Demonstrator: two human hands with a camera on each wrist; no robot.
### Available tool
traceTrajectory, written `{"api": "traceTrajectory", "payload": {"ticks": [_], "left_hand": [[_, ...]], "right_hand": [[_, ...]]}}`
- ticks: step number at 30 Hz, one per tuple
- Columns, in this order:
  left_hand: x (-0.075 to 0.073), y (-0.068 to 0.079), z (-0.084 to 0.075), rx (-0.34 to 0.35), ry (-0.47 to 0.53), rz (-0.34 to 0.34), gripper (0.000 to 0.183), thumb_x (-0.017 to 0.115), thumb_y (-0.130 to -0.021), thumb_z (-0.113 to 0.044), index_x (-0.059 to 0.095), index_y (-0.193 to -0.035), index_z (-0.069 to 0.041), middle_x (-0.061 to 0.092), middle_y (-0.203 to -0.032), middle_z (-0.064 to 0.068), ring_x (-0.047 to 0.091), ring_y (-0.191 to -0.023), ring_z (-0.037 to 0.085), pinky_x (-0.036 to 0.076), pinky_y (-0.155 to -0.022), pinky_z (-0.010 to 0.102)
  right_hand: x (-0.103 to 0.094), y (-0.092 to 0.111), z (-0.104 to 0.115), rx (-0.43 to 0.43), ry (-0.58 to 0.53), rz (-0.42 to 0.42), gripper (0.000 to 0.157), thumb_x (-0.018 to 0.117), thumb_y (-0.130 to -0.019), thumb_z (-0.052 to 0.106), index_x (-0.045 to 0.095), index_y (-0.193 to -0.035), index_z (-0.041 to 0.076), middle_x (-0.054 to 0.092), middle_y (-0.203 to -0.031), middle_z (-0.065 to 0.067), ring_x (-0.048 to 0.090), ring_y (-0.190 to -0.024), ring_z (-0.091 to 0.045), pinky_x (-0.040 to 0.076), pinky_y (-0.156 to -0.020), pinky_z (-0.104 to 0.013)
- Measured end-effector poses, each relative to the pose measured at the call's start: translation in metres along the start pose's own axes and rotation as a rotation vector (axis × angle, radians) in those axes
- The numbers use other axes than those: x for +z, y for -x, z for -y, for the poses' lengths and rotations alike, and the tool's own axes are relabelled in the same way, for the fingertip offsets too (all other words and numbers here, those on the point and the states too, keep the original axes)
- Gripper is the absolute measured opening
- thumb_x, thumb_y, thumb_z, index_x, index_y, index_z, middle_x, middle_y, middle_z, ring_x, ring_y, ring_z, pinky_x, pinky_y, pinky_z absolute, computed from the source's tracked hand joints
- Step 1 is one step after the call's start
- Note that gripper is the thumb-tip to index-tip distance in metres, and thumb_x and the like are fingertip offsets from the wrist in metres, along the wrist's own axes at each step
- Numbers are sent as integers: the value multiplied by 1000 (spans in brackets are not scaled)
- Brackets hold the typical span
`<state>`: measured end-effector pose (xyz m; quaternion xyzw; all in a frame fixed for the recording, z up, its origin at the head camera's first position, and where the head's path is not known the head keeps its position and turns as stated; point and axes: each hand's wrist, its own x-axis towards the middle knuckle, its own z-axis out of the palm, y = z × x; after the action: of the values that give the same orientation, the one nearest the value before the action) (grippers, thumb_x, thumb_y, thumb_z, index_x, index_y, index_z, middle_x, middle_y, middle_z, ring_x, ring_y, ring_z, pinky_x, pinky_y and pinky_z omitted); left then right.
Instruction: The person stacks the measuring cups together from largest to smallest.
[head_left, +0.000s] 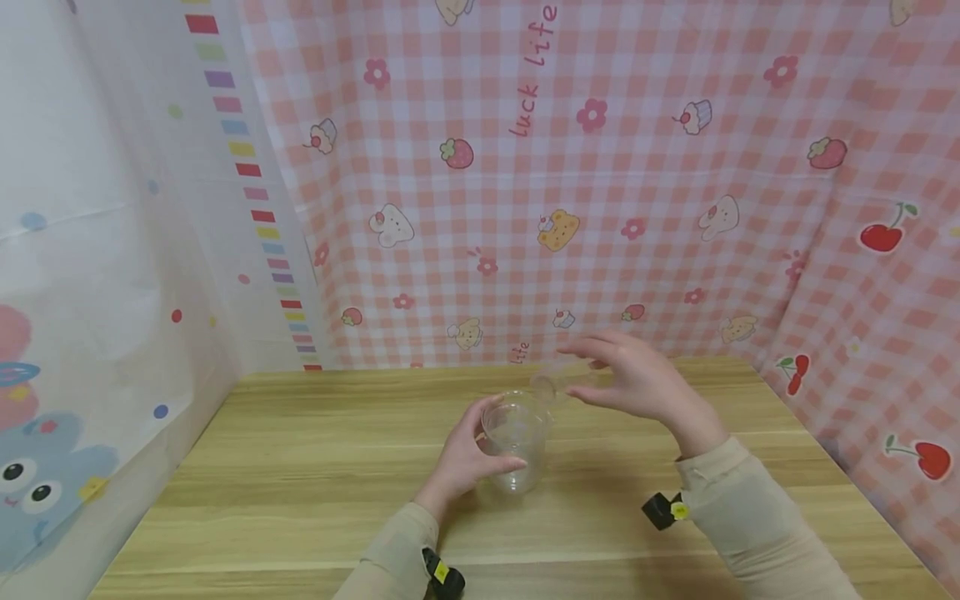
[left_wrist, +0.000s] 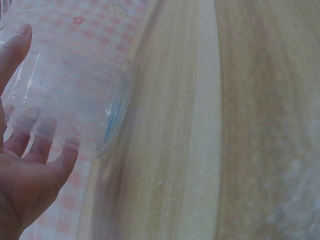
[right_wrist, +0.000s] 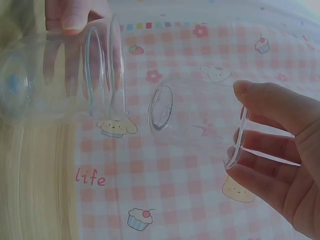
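Note:
My left hand (head_left: 467, 457) grips a clear see-through cup (head_left: 527, 437) upright at the middle of the table, thumb on the near side and fingers round the far side. In the right wrist view, this cup (right_wrist: 30, 107) shows two rims close together at its mouth. My right hand (head_left: 637, 382) pinches a second clear cup (right_wrist: 195, 112) by its rim between thumb and fingertips. That cup is raised above and right of the first one's mouth, its base facing the first cup with a small gap between them.
The light wooden table (head_left: 300, 483) spreads under both hands. A pink checked cloth (head_left: 645, 175) hangs behind it, with a white patterned cloth (head_left: 112, 275) at the left. Small black cameras (head_left: 662, 511) sit at both wrists.

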<state>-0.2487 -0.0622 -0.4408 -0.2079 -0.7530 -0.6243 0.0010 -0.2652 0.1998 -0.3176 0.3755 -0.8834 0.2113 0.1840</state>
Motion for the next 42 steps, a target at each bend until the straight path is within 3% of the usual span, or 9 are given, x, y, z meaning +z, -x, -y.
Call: {"api": "traceTrajectory", "payload": {"ticks": [11,18,31,36,42], "left_hand": [[-1,0,0,5,-10,5,89,88,-71,-3,40,-145,1,46,-143,22,45,-131,43,39,-107,55],[-1,0,0,3,-3,7,89,87,-71,-3,39,-146,1,45,-144,22,44,-131,43,40,-106,55],[-1,0,1,-9,4,15,89,87,-72,-4,39,-146,0,44,-145,21,43,-133,41,38,-108,54],[-1,-1,2,-1,0,15,88,87,-72,-3,39,-146,1,45,-144,21,44,-132,42,39,-107,54],[1,-9,27,6,-5,4,91,88,-71,-3,39,-147,-5,44,-146,18,43,-133,40,39,-107,55]], "right_hand": [[4,-7,9,-20,-6,27,52,85,-78,21,67,-126,7,65,-124,-13,69,-90,-26,59,-77,-42],[8,-11,10,-78,14,17,51,86,-78,20,68,-124,8,64,-125,-15,62,-111,-33,55,-88,-47],[16,-16,12,-167,21,34,50,87,-75,17,69,-121,8,66,-118,-6,63,-107,-23,55,-88,-41],[19,-17,13,-156,23,55,51,87,-75,18,69,-122,9,67,-119,-5,64,-105,-22,56,-87,-38],[26,-17,14,-138,44,91,50,86,-77,19,68,-122,10,67,-120,-7,64,-106,-24,56,-86,-40]]}}
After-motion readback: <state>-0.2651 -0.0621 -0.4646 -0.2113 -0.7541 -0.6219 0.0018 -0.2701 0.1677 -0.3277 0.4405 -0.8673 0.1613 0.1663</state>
